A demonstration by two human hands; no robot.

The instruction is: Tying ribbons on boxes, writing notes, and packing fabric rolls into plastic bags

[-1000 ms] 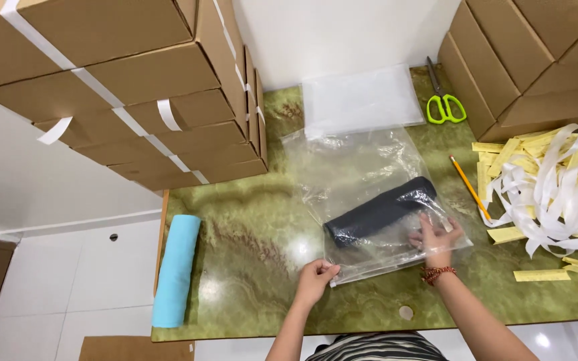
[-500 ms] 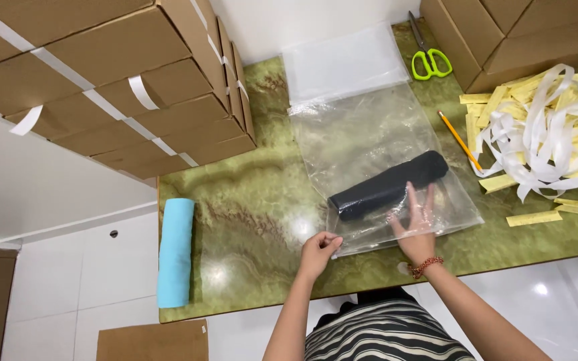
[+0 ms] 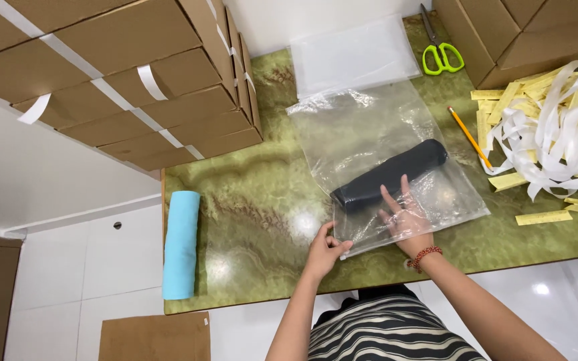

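Both forearms are bare to the bottom edge of the head view, with no sleeves in sight and no gloves on the left hand (image 3: 324,251) or the right hand (image 3: 406,217). The right wrist carries a thin bracelet (image 3: 424,255) of small reddish-brown beads — possibly strung on a cord, though it is too small to be sure. Below the arms shows a garment (image 3: 389,333) in black-and-white stripes, the bands running in curved, roughly horizontal lines.

Green marbled table (image 3: 255,200); sky-blue roll (image 3: 180,244) at nine o'clock; black roll (image 3: 389,175) in the clear bag (image 3: 369,127); lime-handled scissors (image 3: 441,53) at one; yellow-white strips (image 3: 550,120) at three; brown boxes (image 3: 122,73) at ten.
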